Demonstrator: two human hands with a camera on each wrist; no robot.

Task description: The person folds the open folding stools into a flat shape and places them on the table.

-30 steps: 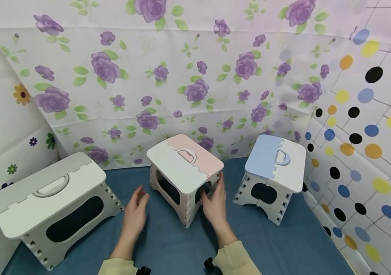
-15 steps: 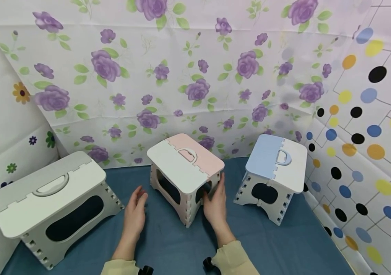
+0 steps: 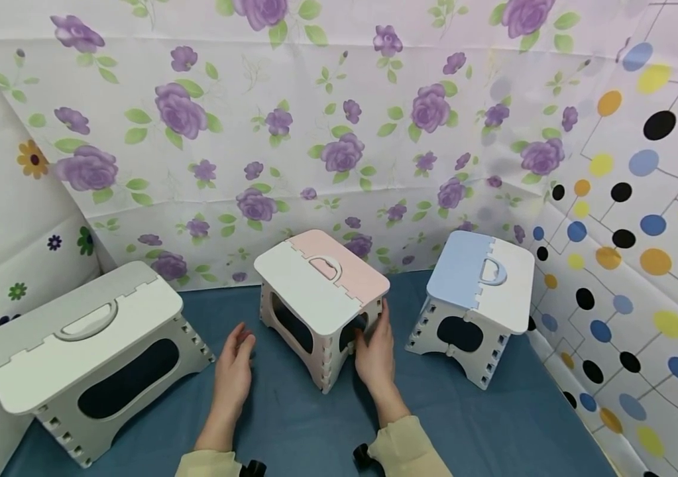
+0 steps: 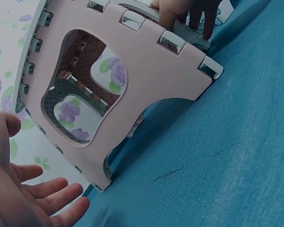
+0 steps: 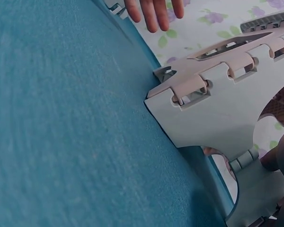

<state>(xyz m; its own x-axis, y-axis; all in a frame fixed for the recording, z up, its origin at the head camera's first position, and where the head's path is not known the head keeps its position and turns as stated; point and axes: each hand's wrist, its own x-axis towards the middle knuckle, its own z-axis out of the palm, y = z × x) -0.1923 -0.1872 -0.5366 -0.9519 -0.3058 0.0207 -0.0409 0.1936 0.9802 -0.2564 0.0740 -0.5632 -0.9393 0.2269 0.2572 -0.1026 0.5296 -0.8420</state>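
Note:
A pink and white folding step stool (image 3: pixel 321 281) stands unfolded on the blue cloth, its curved carry handle lying flat in the top. My right hand (image 3: pixel 376 354) holds its right-hand side panel, with the thumb at the panel's opening and the other fingers along the far edge. In the right wrist view, that thumb (image 5: pixel 270 160) meets the panel beside a hinge. To the stool's left, my left hand (image 3: pixel 234 371) hovers apart from it with fingers loosely spread. The left wrist view has this hand (image 4: pixel 33 194) facing the pink side panel (image 4: pixel 137 52), touching nothing.
A larger grey and white folding stool (image 3: pixel 94 331) stands at the left, a blue and white one (image 3: pixel 477 281) at the right. Blue cloth (image 3: pixel 291 437) covers the surface. Flowered sheeting (image 3: pixel 291 152) hangs behind, and dotted sheeting (image 3: pixel 667 265) borders the right.
My right thumb has shifted slightly to the right at the panel opening. The stools and my left hand stay nearly where they were; the head view shifts a little.

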